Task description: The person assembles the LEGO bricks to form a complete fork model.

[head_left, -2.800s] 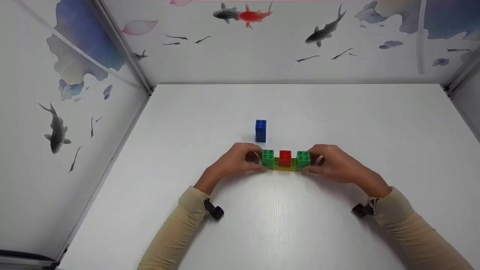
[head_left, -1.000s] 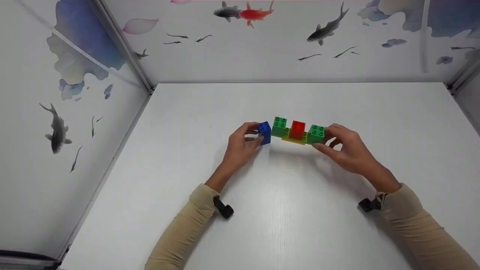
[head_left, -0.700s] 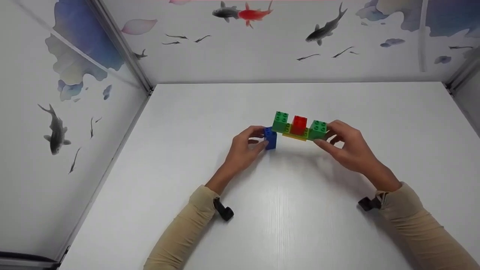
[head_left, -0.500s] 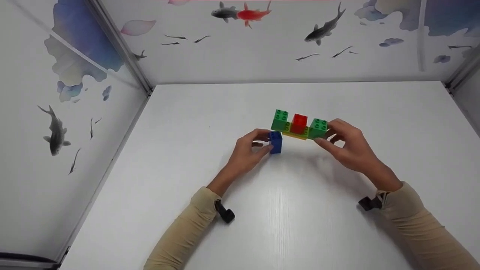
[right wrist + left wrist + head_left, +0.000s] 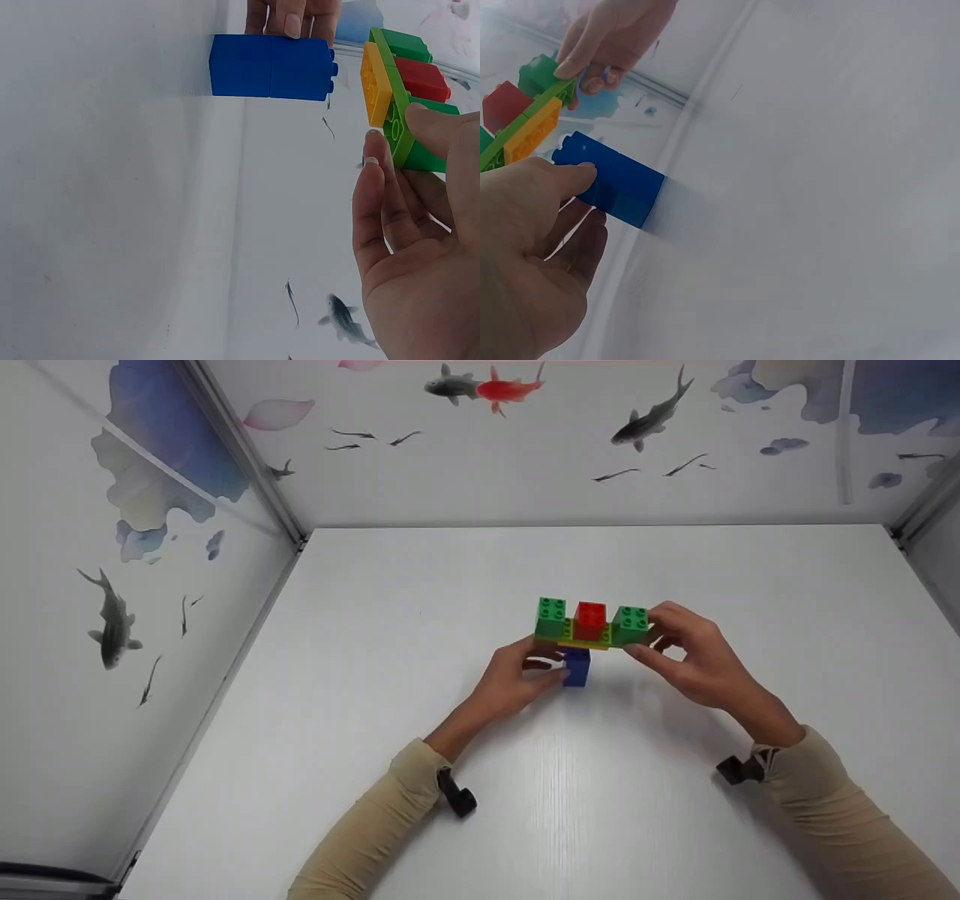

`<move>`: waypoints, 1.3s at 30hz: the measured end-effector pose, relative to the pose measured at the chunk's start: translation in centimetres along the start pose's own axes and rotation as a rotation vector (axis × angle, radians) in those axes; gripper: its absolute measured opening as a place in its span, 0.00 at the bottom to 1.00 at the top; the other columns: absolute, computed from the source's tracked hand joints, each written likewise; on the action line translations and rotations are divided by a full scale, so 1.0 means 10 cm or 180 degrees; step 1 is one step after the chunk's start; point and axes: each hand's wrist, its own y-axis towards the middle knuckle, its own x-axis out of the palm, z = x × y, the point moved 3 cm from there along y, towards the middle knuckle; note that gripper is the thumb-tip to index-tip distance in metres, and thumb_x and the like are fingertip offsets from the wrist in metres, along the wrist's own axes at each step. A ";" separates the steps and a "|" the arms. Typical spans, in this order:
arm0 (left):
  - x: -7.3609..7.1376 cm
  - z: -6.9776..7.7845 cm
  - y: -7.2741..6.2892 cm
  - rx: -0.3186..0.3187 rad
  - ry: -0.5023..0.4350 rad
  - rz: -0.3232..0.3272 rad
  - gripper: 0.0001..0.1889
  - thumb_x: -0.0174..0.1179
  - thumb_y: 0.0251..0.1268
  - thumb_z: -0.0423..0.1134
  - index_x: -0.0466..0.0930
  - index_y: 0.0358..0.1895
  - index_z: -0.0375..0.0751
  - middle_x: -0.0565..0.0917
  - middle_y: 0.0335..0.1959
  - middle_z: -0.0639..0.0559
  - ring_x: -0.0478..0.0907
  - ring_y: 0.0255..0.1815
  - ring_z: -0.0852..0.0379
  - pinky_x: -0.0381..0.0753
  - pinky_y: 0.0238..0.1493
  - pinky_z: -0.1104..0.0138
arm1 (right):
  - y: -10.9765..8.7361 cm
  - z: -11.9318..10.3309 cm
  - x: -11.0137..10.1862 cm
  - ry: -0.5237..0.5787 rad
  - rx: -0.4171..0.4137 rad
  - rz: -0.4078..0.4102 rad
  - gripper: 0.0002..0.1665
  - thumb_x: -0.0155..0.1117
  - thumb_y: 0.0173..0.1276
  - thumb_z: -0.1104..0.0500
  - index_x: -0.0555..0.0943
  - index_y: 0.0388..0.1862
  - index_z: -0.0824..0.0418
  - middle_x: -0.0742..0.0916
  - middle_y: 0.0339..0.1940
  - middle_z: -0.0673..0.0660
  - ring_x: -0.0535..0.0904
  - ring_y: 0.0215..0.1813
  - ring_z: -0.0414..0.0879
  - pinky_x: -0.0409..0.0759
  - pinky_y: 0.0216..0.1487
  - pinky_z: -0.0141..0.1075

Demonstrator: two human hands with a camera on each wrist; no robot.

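Note:
My left hand pinches a stack of two blue building bricks between thumb and fingers; a seam between the bricks shows in the right wrist view. The stack is upright, its base at or just over the white table. My right hand grips the right end of a brick assembly: a light green base plate with a red brick between two green bricks, and a yellow piece under its middle. The assembly is held above the blue stack, with a gap between them in both wrist views.
The white table reaches to a back wall printed with fish and leaves. Another printed wall stands along the left side. Each sleeve cuff carries a small black camera.
My left hand has picked up the blue stack and moved it right and nearer, under the assembly. My right hand lifted the assembly earlier and has just lowered and levelled it slightly.

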 end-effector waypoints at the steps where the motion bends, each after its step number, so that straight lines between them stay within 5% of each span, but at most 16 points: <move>1: 0.00 0.00 0.00 -0.0012 -0.0014 0.0004 0.26 0.72 0.75 0.43 0.79 0.72 0.50 0.88 0.62 0.56 0.84 0.64 0.59 0.84 0.66 0.68 | 0.00 0.00 0.00 -0.0006 -0.0003 -0.0002 0.16 0.77 0.73 0.59 0.86 0.57 0.54 0.87 0.50 0.48 0.85 0.46 0.37 0.84 0.48 0.20; 8: -0.14 0.00 0.00 0.0016 -0.0198 0.0176 0.30 0.76 0.69 0.52 0.78 0.72 0.54 0.86 0.63 0.55 0.83 0.64 0.61 0.85 0.68 0.62 | 0.00 0.01 0.01 -0.0061 -0.0008 0.0014 0.16 0.76 0.74 0.59 0.86 0.58 0.56 0.87 0.49 0.49 0.85 0.44 0.37 0.84 0.48 0.21; 18: -0.44 0.02 0.01 0.0357 -0.0850 0.0346 0.27 0.77 0.68 0.39 0.82 0.69 0.47 0.87 0.62 0.50 0.86 0.64 0.53 0.85 0.69 0.54 | -0.01 0.03 0.05 -0.0126 -0.0039 -0.0014 0.18 0.78 0.72 0.61 0.87 0.59 0.57 0.88 0.48 0.50 0.85 0.42 0.37 0.83 0.45 0.20; 39: -0.50 0.02 0.01 0.0437 -0.0850 0.0303 0.24 0.78 0.67 0.40 0.84 0.65 0.46 0.88 0.60 0.48 0.86 0.65 0.52 0.84 0.71 0.60 | 0.01 0.07 0.07 -0.0062 -0.0077 0.0051 0.22 0.76 0.73 0.60 0.86 0.65 0.56 0.91 0.50 0.51 0.87 0.37 0.38 0.85 0.43 0.22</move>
